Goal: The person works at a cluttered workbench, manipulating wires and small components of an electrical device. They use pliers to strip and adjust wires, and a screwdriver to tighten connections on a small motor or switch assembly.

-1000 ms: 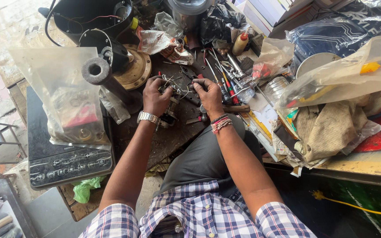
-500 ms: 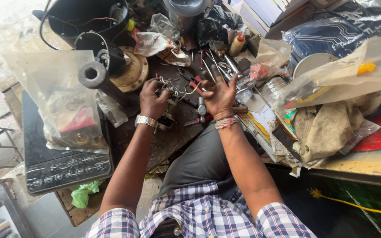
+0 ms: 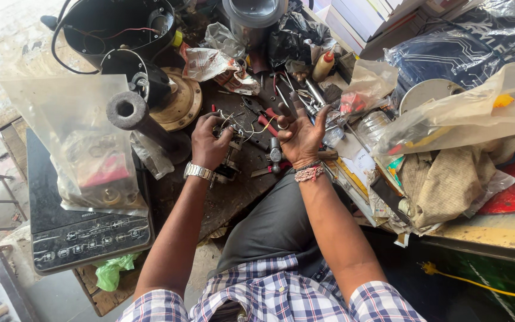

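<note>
Hands over our cluttered bench [image 3: 227, 203]: left hand [image 3: 208, 142] clenched on a wired metal part [image 3: 232, 149], right hand [image 3: 301, 135] released, palm up, seemingly mid-repair; reaching a tool looks next.

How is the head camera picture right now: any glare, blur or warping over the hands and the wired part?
Head view: even daylight, hands sharp; the left hand grips the small wired metal assembly, clearly lit; the right hand is open, palm up, slightly soft at the fingers; glare on the clear plastic bags; wide-angle bending at the edges.
</note>
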